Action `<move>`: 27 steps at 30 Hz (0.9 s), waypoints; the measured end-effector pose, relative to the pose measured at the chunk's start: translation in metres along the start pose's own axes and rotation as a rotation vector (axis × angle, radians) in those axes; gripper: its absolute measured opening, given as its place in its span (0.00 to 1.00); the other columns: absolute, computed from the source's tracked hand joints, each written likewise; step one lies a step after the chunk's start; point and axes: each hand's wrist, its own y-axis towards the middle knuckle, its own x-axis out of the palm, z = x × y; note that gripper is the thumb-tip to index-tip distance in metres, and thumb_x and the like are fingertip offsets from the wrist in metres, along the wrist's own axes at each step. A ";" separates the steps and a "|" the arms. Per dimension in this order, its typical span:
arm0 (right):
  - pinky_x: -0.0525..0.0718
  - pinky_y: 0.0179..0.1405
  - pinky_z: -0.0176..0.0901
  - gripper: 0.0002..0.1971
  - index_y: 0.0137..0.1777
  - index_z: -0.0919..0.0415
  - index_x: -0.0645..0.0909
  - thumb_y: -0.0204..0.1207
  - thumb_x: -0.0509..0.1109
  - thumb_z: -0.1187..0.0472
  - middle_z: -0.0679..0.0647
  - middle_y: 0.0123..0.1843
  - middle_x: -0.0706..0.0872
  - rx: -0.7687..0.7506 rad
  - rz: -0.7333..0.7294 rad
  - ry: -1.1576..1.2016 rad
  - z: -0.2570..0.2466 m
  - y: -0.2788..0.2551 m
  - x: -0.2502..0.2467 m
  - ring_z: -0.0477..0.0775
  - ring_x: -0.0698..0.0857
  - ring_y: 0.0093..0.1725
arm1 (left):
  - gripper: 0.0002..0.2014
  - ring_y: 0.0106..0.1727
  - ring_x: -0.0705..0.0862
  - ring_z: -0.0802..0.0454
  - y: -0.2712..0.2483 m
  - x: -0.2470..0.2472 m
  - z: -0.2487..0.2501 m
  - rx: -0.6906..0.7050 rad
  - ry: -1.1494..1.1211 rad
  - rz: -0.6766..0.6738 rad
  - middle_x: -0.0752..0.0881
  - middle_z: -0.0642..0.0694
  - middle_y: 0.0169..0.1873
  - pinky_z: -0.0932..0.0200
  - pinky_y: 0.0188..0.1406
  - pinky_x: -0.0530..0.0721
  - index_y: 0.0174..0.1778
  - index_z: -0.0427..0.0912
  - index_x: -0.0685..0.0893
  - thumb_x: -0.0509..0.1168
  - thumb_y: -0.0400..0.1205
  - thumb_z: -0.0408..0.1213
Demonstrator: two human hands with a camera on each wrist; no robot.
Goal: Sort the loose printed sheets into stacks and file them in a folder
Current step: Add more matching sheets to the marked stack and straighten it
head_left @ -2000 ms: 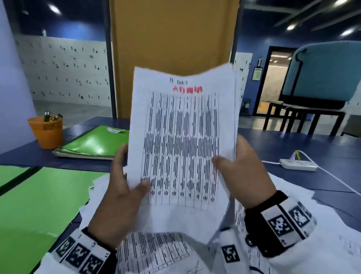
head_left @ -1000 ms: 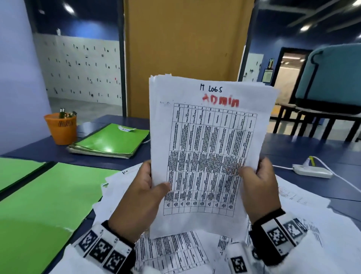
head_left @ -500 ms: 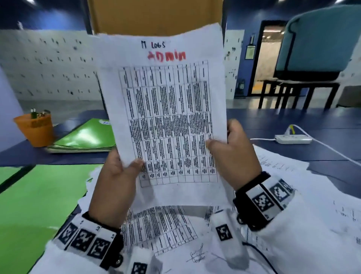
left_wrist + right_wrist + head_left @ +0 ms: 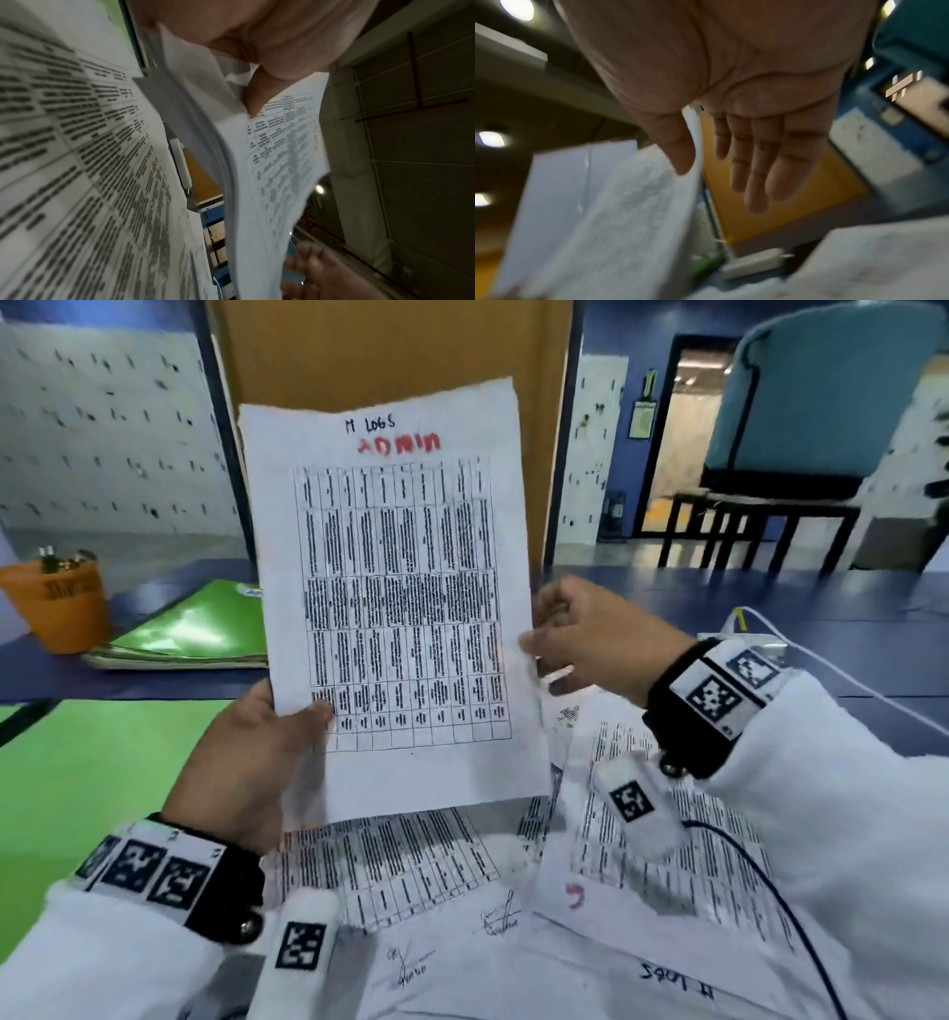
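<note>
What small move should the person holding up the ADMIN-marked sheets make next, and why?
Probably lay the held sheets down as their own stack. The left hand pinches their lower corner, the right hand is open at their edge, and unsorted sheets lie below.

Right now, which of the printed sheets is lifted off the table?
The sheet marked ADMIN in red, held upright by the left hand; the other printed sheets lie flat on the table.

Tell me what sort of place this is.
Probably an office or shared workroom: a long dark blue table strewn with printed sheets, green folders beside an orange pen pot, and an upholstered chair behind.
</note>
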 end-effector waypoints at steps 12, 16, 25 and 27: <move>0.77 0.65 0.41 0.23 0.66 0.36 0.80 0.76 0.67 0.63 0.38 0.66 0.83 -0.190 -0.522 -1.121 0.049 -0.014 -0.008 0.47 0.81 0.64 | 0.12 0.60 0.88 0.42 0.003 -0.008 -0.004 0.099 0.009 0.185 0.91 0.45 0.58 0.45 0.67 0.84 0.62 0.46 0.86 0.66 0.87 0.28; 0.83 0.57 0.44 0.32 0.72 0.31 0.72 0.73 0.75 0.61 0.34 0.60 0.84 -0.173 -0.673 -1.201 0.054 -0.009 0.003 0.47 0.84 0.58 | 0.17 0.47 0.88 0.57 0.008 -0.010 -0.005 0.102 -0.018 0.177 0.90 0.50 0.54 0.68 0.41 0.86 0.72 0.40 0.82 0.62 0.88 0.25; 0.84 0.57 0.49 0.14 0.50 0.41 0.81 0.70 0.77 0.60 0.38 0.53 0.82 -0.161 -0.657 -1.136 0.069 -0.002 0.001 0.48 0.82 0.55 | 0.16 0.38 0.90 0.65 0.015 -0.018 -0.004 0.117 -0.141 0.273 0.91 0.54 0.47 0.66 0.40 0.88 0.69 0.40 0.82 0.62 0.88 0.23; 0.84 0.54 0.44 0.19 0.53 0.36 0.78 0.69 0.77 0.61 0.37 0.51 0.84 -0.130 -0.668 -1.085 0.071 -0.001 0.000 0.45 0.83 0.54 | 0.16 0.38 0.90 0.66 0.015 -0.018 -0.002 0.124 -0.152 0.282 0.91 0.55 0.47 0.68 0.38 0.88 0.69 0.42 0.82 0.61 0.88 0.23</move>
